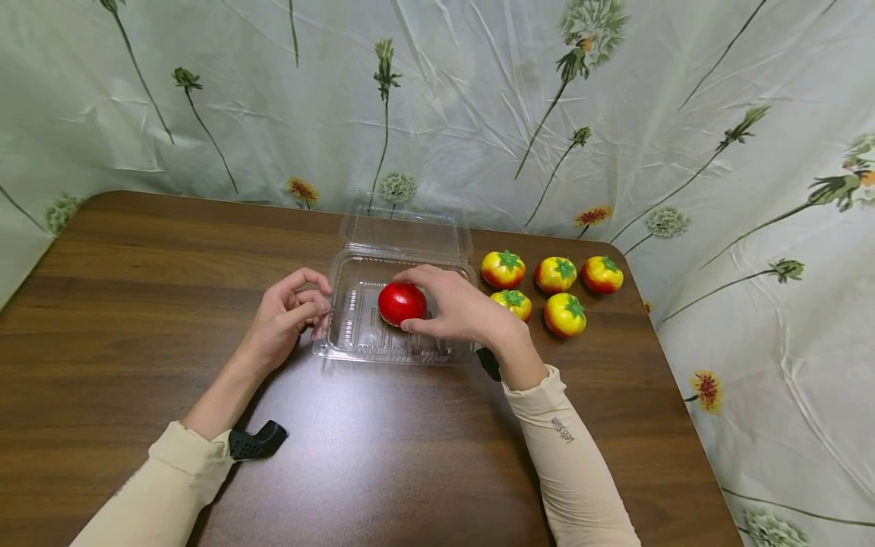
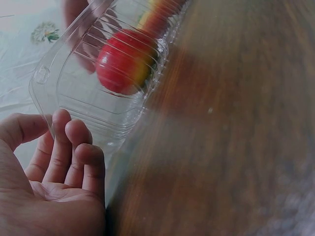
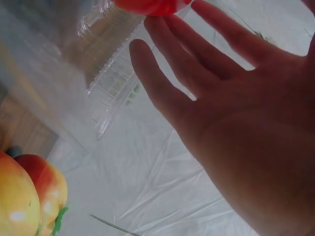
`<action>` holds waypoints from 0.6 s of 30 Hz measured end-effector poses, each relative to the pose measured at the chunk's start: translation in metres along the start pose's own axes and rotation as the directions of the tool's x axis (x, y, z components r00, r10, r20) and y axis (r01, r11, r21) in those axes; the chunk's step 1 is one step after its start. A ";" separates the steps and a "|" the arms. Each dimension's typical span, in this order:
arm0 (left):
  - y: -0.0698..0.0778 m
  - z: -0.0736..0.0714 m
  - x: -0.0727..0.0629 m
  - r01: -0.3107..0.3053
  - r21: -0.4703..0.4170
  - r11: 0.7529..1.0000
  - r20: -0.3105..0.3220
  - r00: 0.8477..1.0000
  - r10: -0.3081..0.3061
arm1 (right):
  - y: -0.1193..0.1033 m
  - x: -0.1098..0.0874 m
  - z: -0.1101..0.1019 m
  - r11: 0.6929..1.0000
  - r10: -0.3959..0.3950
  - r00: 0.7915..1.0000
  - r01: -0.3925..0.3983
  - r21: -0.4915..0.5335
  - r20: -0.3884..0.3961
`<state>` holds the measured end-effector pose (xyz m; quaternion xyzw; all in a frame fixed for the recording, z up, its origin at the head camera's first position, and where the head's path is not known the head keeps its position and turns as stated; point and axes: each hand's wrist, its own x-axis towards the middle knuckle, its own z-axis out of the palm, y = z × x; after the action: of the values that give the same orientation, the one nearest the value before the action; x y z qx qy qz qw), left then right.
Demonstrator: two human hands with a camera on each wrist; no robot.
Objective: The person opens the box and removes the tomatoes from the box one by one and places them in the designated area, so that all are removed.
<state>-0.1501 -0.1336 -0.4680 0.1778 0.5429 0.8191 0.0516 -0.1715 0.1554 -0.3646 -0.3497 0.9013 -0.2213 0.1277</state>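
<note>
A clear plastic clamshell container [image 1: 342, 346] lies on the table with its lid [image 1: 410, 228] raised at the back. Between the thumb and fingertips of my right hand [image 1: 458, 304] is a toy tomato [image 1: 402, 304], glossy red side up. Through the container's wall, the left wrist view shows this tomato [image 2: 123, 61] low inside, with some yellow on its side. My left hand [image 1: 280, 315] pinches the container's left rim between thumb and forefinger; its other fingers curl loosely beside the wall. Only the tomato's lower edge [image 3: 152, 6] appears in the right wrist view.
Right of the container sit several yellow-and-red toy tomatoes [image 1: 564, 315] with green leafy tops, in two rough rows. Behind the brown wooden table [image 1: 383, 456] hangs a pale flower-patterned cloth [image 1: 451, 114].
</note>
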 end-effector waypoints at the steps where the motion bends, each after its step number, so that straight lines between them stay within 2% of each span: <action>1: 0.000 0.000 0.000 0.000 0.000 1.000 0.000 1.000 0.000 | 0.000 0.000 0.001 1.000 -0.003 1.000 0.003 -0.001 0.014; 6: 0.000 0.000 0.000 0.002 0.005 1.000 0.000 1.000 -0.002 | 0.002 0.000 0.004 1.000 -0.012 0.996 0.014 -0.026 0.087; 10: 0.000 0.000 0.000 0.006 0.013 1.000 -0.004 1.000 -0.006 | 0.003 0.000 0.005 1.000 -0.015 0.995 0.017 -0.019 0.096; 18: 0.001 0.000 -0.001 0.005 0.018 1.000 -0.003 1.000 -0.005 | 0.000 -0.001 0.007 0.998 0.044 0.987 -0.038 -0.045 0.152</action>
<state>-0.1493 -0.1340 -0.4674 0.1756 0.5506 0.8145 0.0512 -0.1680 0.1539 -0.3702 -0.3497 0.9003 -0.1723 0.1937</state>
